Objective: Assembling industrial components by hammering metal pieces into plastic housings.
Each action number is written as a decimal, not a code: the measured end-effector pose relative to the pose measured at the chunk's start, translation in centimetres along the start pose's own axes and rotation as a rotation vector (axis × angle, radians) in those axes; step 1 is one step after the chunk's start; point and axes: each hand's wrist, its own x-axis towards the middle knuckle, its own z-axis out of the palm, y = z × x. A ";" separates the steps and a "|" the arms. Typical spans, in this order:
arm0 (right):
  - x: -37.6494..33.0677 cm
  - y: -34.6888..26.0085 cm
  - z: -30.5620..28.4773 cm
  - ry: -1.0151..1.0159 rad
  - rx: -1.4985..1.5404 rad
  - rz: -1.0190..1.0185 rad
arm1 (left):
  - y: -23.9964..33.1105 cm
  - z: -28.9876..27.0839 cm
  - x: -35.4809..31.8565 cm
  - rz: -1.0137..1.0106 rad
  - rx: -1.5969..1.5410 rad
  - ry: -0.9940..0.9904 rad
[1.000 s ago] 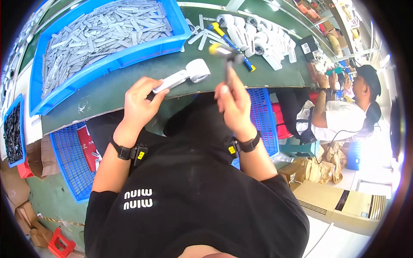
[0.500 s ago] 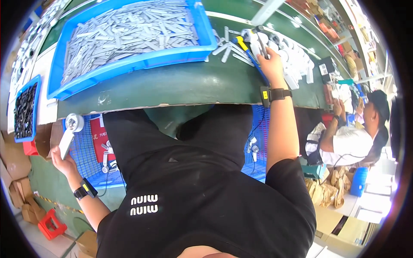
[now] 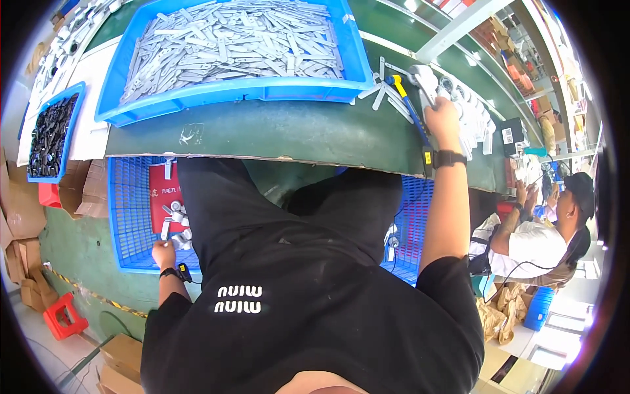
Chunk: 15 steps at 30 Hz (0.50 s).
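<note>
My left hand (image 3: 163,255) is low over the left blue crate, closed on the handle of a white part with a rounded head (image 3: 165,229). Other white parts lie close around it in the crate, so its outline is hard to separate. On the green bench, my right hand (image 3: 443,119) is closed around the grey handle of another white round-headed part (image 3: 425,80). Just left of that hand lies a hammer (image 3: 408,100) with a blue and yellow handle. Several white round-headed parts (image 3: 474,118) are clustered to its right.
A large blue tray (image 3: 239,90) of flat grey strips stands on the green bench (image 3: 275,131). Farther left is a small blue tray (image 3: 66,150) with black pieces. My legs sit between blue crates (image 3: 131,217). A co-worker (image 3: 538,230) sits at right; a red stool (image 3: 65,316) stands lower left.
My left hand has moved right and down with its white part, from beside the crate to over it. The right hand now holds a white round-headed part. The view has shifted slightly.
</note>
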 end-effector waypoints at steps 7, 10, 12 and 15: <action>-11.6 -7.3 -5.6 -0.076 0.469 0.022 | 2.8 3.5 -2.0 0.162 0.163 -0.400; -15.6 -10.1 -5.5 -0.133 0.510 -0.229 | 2.3 6.6 0.8 0.247 0.227 -0.473; -16.7 -12.9 -5.8 -0.117 0.525 -0.397 | 4.3 7.1 3.8 0.231 0.151 -0.550; -15.6 -15.1 -2.8 -0.124 0.523 -0.553 | -4.1 1.6 12.5 0.113 -0.237 -0.128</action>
